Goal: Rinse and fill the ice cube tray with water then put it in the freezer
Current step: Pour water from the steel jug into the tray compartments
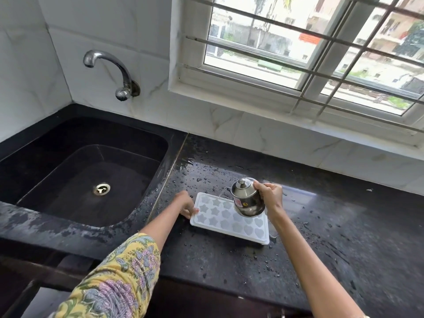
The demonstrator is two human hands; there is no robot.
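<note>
A white ice cube tray [220,222] with star and heart shaped cells lies flat on the wet black counter [229,267], just right of the sink. My left hand [185,204] grips the tray's left edge. My right hand [270,195] holds a small steel kettle [247,198] with a lid, tilted to the left above the tray's far side. A thin stream of water runs from its spout into a far cell of the tray.
A black sink [75,177] with a metal drain [101,188] lies to the left, under a chrome wall tap [110,70]. A barred window [309,49] and white tiles back the counter. Water drops dot the counter around the tray.
</note>
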